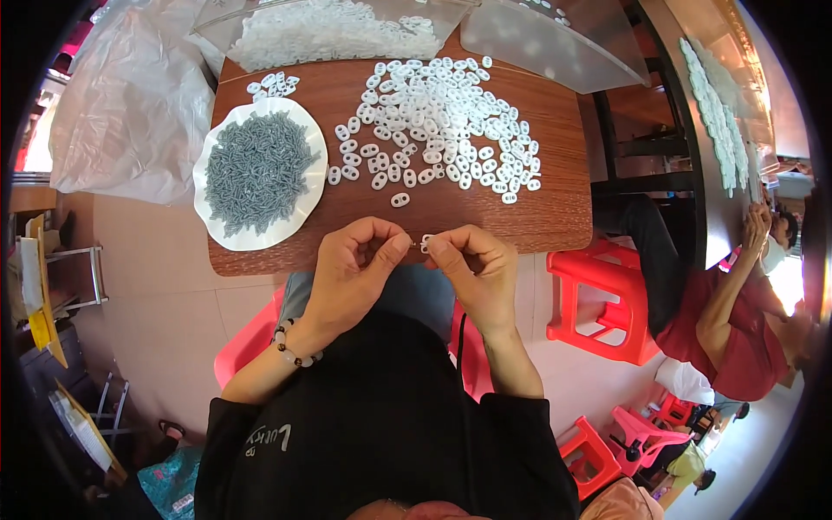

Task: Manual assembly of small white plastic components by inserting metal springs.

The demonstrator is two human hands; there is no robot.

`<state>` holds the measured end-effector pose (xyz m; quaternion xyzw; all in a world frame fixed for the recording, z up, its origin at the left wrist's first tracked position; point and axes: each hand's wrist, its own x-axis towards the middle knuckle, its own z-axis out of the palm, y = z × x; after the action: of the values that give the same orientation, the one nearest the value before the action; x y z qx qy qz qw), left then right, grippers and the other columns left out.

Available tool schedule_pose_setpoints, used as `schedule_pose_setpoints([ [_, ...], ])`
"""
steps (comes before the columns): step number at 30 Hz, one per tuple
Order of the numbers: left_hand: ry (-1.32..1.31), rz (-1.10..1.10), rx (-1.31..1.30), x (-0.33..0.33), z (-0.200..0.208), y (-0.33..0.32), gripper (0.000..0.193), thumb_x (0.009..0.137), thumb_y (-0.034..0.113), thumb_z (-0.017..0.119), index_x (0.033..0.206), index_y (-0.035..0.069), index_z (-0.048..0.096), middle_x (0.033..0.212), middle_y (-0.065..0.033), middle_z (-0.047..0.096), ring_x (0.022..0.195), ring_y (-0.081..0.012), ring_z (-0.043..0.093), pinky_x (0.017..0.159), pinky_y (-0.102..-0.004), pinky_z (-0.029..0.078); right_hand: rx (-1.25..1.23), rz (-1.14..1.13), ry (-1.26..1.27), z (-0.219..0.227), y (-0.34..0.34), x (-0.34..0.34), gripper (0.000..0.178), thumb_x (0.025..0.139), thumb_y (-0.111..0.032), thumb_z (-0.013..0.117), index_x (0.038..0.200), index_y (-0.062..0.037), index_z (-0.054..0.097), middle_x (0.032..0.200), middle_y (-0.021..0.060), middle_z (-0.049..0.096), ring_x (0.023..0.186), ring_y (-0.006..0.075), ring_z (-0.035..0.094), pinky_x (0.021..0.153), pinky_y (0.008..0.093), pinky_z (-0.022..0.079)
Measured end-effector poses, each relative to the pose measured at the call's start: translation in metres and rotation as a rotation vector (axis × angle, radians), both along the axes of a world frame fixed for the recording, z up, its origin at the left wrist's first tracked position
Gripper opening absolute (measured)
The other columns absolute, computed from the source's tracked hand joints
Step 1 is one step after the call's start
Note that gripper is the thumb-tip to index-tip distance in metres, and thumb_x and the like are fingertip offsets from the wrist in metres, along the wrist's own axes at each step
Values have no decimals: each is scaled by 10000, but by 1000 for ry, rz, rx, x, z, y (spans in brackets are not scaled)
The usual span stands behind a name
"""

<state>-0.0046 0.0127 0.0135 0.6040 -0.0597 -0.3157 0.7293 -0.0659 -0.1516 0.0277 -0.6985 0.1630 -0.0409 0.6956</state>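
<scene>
Near the front edge of the brown wooden table (555, 204), my right hand (478, 270) pinches a small white plastic two-hole piece (425, 243) between thumb and index finger. My left hand (354, 267) is just left of it, thumb and index finger pressed together. Whatever tiny thing those fingertips hold is too small to name. Beyond my hands lies a loose pile of white two-hole pieces (433, 108), with one single piece (399, 199) nearest to me. On the left, a white scalloped plate (314, 178) carries a heap of small grey screw-like plugs (260, 169).
A clear bin (329, 39) of white pieces stands along the far edge, beside another translucent bin (550, 48). A plastic bag (126, 113) hangs at the left. Red stools (598, 303) and a person in a dark red shirt (737, 334) are on the right.
</scene>
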Motion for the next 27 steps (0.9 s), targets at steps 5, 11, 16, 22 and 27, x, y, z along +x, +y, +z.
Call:
schedule_pose_setpoints([
  [5, -47, -8, 75, 1, 3, 2, 190, 947, 152, 609, 961, -37, 605, 875, -16, 619, 812, -58, 554, 757, -213, 464, -97, -4, 8, 7, 4, 1, 84, 883, -76, 659, 863, 2, 683, 688, 33, 666, 653, 58, 609, 588, 197, 453],
  [11, -91, 64, 41, 0, 2, -5, 156, 930, 147, 633, 908, -7, 627, 756, 32, 621, 677, -1, 508, 580, -168, 393, -151, -12, -28, 9, 8, 3, 90, 890, -78, 649, 839, -9, 678, 701, 13, 653, 640, 44, 581, 569, 181, 422],
  [16, -45, 84, 23, -3, -4, -5, 169, 930, 156, 636, 910, -12, 628, 755, 35, 618, 673, 4, 504, 580, -163, 387, -215, 3, -41, 7, 8, 5, 95, 889, -83, 650, 832, -12, 677, 697, 15, 654, 631, 45, 581, 558, 186, 421],
  [22, 10, 4, 47, 1, -4, 0, 212, 952, 175, 602, 960, -36, 604, 864, -29, 631, 834, -91, 606, 821, -251, 501, -209, -23, -54, 6, 8, 4, 103, 891, -90, 650, 833, -8, 675, 689, 17, 651, 628, 47, 587, 553, 187, 421],
  [27, 9, 3, 66, 1, 0, -1, 223, 953, 189, 603, 945, -34, 612, 857, -31, 634, 828, -88, 605, 808, -244, 496, -208, -4, -48, 3, 9, 5, 102, 889, -86, 649, 832, -4, 672, 690, 21, 653, 629, 50, 591, 557, 189, 426],
])
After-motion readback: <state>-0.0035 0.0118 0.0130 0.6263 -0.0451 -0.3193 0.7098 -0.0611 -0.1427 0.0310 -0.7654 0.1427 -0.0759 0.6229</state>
